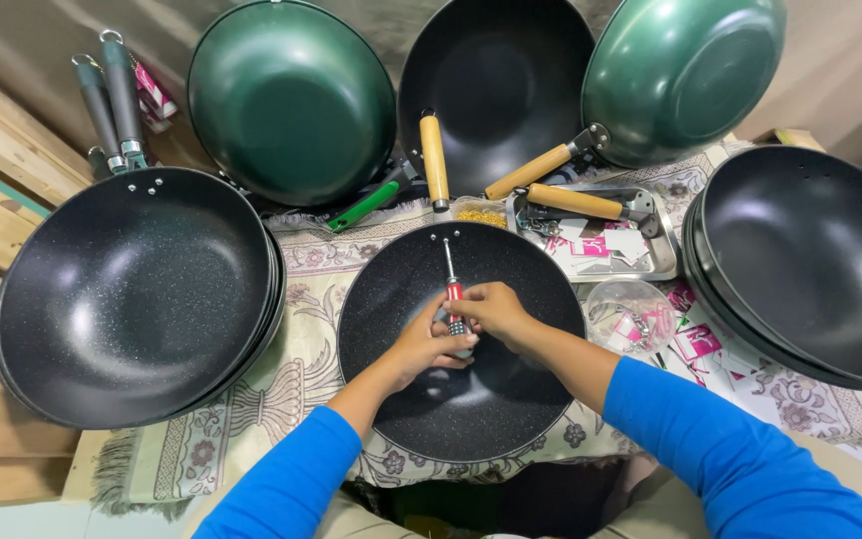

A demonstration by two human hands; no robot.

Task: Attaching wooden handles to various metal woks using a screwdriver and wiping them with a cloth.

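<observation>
Two hands meet over the black pan (461,399) that lies in the middle of the cloth (301,359), near its front edge. The left hand (429,344) curls its fingers round the lower grip of a screwdriver (451,289); the right hand (491,307) closes over the top of the grip, fingers pressed together around it. The screwdriver has a red-and-black grip and a thin steel shaft, which points toward the far rim of the pan, where two small rivets or screws show just below a wooden handle (434,160).

Judging by this, the handle looks already seated against the far rim, and the fastening seems to be in progress; whether the screws are tight cannot be told. The pan itself is dark and speckled, with a glossy inner face.

A stack of finished-looking black pans (132,289) sits at the left edge of the cloth, and another stack (800,260) at the right edge. Along the back edge lean two green pans (291,95) (685,70) and a black one (501,80). A metal tray (665,262) with handles and paper slips lies right of centre at the back, with a clear plastic tub (631,314) in front of it.
</observation>
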